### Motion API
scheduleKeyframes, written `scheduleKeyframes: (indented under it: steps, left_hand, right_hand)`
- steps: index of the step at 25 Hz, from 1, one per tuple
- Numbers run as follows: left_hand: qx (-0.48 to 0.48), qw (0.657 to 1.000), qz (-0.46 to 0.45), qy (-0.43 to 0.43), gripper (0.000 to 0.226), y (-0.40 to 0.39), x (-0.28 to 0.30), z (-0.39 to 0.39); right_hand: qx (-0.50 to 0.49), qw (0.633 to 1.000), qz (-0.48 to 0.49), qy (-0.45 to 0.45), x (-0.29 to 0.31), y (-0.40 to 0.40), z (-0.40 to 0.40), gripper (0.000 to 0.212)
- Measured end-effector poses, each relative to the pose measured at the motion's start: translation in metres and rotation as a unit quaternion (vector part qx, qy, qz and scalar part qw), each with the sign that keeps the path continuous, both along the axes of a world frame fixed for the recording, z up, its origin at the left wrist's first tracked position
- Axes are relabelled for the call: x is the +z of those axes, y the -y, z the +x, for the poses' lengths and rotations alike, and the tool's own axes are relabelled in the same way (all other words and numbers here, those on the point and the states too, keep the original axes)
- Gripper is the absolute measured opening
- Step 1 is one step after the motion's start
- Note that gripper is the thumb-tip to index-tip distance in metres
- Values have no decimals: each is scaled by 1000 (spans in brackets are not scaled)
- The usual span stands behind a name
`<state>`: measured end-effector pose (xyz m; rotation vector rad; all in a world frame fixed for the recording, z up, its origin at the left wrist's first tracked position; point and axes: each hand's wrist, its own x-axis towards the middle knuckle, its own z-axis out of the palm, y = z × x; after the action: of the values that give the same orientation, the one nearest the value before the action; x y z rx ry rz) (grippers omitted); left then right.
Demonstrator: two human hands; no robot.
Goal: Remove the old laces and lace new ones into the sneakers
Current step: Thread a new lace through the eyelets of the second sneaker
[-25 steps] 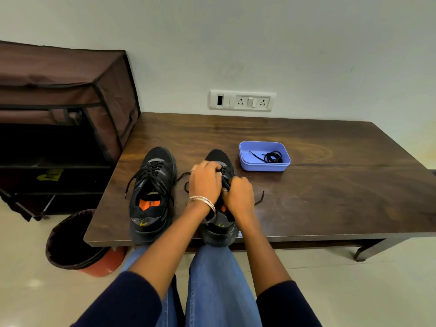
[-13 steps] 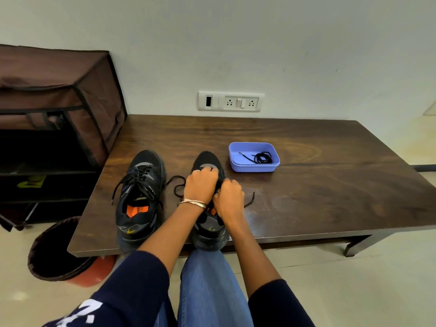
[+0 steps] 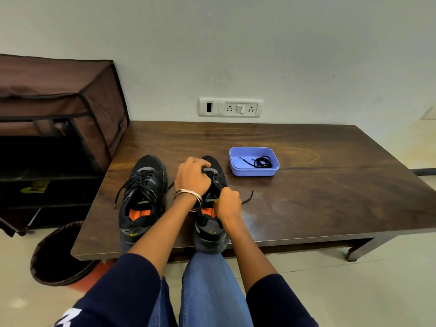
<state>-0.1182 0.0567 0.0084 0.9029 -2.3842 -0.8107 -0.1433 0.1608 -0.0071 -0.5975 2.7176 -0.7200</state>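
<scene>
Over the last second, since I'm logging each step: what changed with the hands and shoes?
The left hand slid forward toward the toe of the right sneaker; the right hand stayed near the tongue, gripping its lace. The left sneaker and the blue tray kept their places.

A low, dark wooden table (image 3: 306, 185) stands against a plain pale wall (image 3: 236, 43). A white socket and switch panel (image 3: 230, 107) is set into the wall just above the table's far edge. Left of the table stands a brown fabric-covered shelf unit (image 3: 59, 109), and a dark bin (image 3: 59, 256) sits by the table's near left corner. The floor (image 3: 354, 291) around the table is pale and smooth.
</scene>
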Motion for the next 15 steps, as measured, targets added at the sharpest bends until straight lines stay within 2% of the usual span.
scheduleKeyframes:
  steps: [1,3,5,10,11,12,13,14,15]
  left_hand:
    - [-68,989,-116,59,32,-2,7,-1]
    - [-122,950,-207,198,27,-4,20,-3]
    - [-111,925,-220,288,22,-11,26,-6]
    - [-116,904,-228,342,28,-20,25,-12]
    - [-133,907,-199,345,30,-17,23,-13]
    - [-146,924,-133,329,30,-14,24,-11]
    - [-157,946,-33,280,27,-7,27,-7]
    - [-151,962,103,204,24,1,30,-1]
    - [-133,956,235,114,25,8,34,6]
  right_hand:
    - [-3,1000,-2,1,-1,0,0,19]
    - [-4,1000,-4,1,-2,-1,0,20]
    - [-10,1000,-10,3,-3,0,1,19]
    - [-8,1000,-15,8,0,-1,0,17]
    - [-4,1000,-12,8,0,-2,0,18]
    - [-2,1000,-8,8,2,-3,0,20]
    - [-1,1000,-5,5,2,-3,1,20]
    - [-4,1000,-3,-1,2,-2,1,19]
    - [-6,1000,-1,-7,2,-2,1,17]
